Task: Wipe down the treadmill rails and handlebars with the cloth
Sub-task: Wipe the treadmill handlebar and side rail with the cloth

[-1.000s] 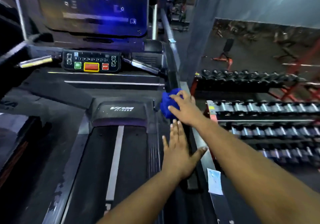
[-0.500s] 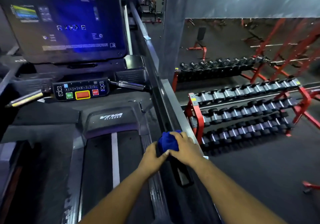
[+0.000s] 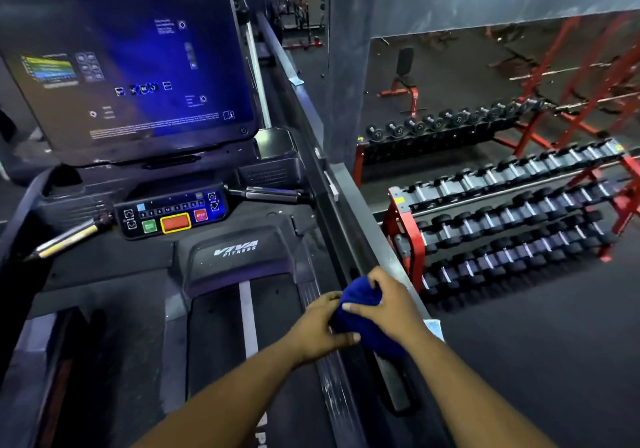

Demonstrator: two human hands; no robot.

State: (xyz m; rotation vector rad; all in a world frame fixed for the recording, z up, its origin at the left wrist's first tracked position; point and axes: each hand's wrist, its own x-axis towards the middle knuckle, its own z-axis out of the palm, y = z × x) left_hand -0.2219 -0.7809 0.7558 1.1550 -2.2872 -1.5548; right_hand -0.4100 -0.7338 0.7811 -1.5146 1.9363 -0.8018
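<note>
On the right rail [image 3: 341,239]: blue cloth [image 3: 360,312] bunched, nearer than a second ago.
Hands: left hand [image 3: 317,329] has joined right hand [image 3: 388,303]; both grip cloth.
Meaning: likely regathering before more wiping.

My treadmill's right handrail [image 3: 341,239] carries the blue cloth [image 3: 360,312], bunched on top of it. Beyond the rail, the dark gym floor [image 3: 519,361] bears a red dumbbell rack [image 3: 405,239] — three tiers of dumbbells — and a pale paper scrap [image 3: 435,327] lies by the rail.
</note>
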